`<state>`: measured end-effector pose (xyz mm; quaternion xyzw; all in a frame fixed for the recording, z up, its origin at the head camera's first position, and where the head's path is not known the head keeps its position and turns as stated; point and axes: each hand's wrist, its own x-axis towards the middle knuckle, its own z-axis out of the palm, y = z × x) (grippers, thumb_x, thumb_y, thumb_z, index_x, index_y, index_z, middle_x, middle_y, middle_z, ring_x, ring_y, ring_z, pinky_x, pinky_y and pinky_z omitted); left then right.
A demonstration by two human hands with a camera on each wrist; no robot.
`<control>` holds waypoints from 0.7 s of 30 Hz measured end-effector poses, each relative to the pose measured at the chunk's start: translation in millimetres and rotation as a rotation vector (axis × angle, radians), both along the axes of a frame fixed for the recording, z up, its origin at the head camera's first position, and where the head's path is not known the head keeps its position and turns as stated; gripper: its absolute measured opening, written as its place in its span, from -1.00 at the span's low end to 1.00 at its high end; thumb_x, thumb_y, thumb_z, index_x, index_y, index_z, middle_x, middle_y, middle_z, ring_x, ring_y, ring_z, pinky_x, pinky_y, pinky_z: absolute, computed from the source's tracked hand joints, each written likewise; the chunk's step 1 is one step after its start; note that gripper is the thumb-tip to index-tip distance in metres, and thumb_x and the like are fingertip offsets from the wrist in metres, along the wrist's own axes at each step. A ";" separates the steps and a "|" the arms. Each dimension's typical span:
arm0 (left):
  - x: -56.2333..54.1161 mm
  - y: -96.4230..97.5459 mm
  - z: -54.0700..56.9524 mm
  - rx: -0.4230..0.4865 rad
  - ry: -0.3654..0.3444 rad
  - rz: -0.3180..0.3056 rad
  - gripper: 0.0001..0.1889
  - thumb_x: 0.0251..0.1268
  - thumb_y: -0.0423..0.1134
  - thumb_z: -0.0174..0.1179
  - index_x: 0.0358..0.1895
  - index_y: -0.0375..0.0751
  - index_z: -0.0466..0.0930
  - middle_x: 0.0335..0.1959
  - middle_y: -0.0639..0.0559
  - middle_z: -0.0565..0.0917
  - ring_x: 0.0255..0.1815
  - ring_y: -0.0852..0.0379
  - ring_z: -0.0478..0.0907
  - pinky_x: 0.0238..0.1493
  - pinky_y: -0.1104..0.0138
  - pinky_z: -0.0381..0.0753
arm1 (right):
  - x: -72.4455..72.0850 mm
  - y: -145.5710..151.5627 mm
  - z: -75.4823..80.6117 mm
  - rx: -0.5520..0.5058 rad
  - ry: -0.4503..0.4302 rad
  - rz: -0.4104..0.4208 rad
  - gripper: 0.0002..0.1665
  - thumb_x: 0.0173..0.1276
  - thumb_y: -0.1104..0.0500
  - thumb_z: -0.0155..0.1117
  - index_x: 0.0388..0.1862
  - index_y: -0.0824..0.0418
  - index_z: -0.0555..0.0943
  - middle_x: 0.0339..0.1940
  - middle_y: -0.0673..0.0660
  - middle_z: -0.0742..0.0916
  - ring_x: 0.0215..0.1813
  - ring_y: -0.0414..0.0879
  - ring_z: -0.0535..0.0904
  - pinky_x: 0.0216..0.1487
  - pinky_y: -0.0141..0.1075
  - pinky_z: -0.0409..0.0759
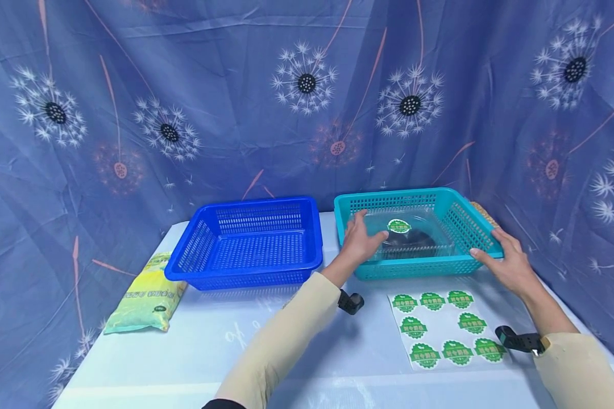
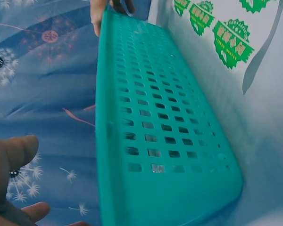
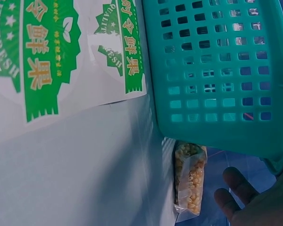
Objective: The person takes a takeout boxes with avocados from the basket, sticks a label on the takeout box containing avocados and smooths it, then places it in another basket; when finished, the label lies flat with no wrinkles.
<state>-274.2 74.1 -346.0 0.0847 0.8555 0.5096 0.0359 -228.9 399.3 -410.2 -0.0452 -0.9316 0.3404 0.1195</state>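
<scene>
A clear lidded plastic box (image 1: 424, 238) with a green label (image 1: 399, 226) and dark contents lies inside the teal basket (image 1: 414, 268). Over the basket's left end is my left hand (image 1: 360, 238), fingers straight and thumb spread, overlapping the box's left side in the head view. In the left wrist view the left hand (image 2: 12, 174) shows no object between its fingers. At the basket's right front corner, my right hand (image 1: 509, 261) holds the rim, thumb over it and fingers along the outside. The right wrist view shows those fingers (image 3: 240, 183) extended beneath the corner.
A blue basket (image 1: 258, 250) stands left of the teal one. A yellow-green bag (image 1: 150, 295) lies at the table's left edge. In front of the teal basket is a sheet of green labels (image 1: 442, 326). A clear bag of corn kernels (image 3: 191, 179) sits beyond its right side.
</scene>
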 end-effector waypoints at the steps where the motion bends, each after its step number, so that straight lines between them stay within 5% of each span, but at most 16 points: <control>1: 1.3 -1.9 0.5 0.008 0.002 -0.006 -0.25 0.28 0.01 0.16 0.46 0.10 -0.02 0.48 -0.13 0.09 0.46 -0.08 0.13 0.27 -0.04 0.33 | 0.3 -0.4 0.2 0.000 -0.002 -0.002 0.05 0.37 -0.23 0.01 0.52 0.29 -0.22 0.51 0.42 -0.20 0.41 0.59 -0.32 0.16 0.50 -0.14; 21: 34.7 -46.9 4.8 0.175 0.048 -0.081 -0.37 0.31 0.01 0.13 0.41 0.12 0.13 0.41 -0.07 0.26 0.43 -0.04 0.22 0.29 -0.04 0.33 | -0.2 0.2 2.9 0.017 -0.042 -0.020 0.06 0.35 -0.25 0.02 0.52 0.28 -0.22 0.51 0.44 -0.20 0.38 0.64 -0.32 0.14 0.51 -0.11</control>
